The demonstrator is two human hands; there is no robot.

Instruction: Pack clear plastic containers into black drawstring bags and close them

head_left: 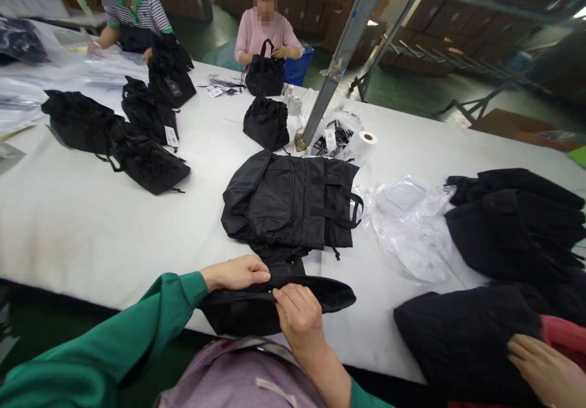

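Note:
A black fabric bag (238, 315) lies at the table's near edge, its long mouth gaping toward me. My left hand (238, 272) is closed on the far rim, thumb on top and fingers curled under. Pinched in my right hand (300, 313) is the near rim, close to a small shiny spot too small to make out. The two hands are almost touching at the middle of the opening. Just beyond them a larger black backpack (274, 200) rests flat, its webbing handle pointing right.
Black drawstring bags (149, 160) lie on the white table (201, 231). A metal post (343, 54) rises near a label roll (367, 139). Clear plastic bags (412, 231) and black bags (513, 231) are on the right. A co-worker's hand (547, 365) touches one; two people work opposite.

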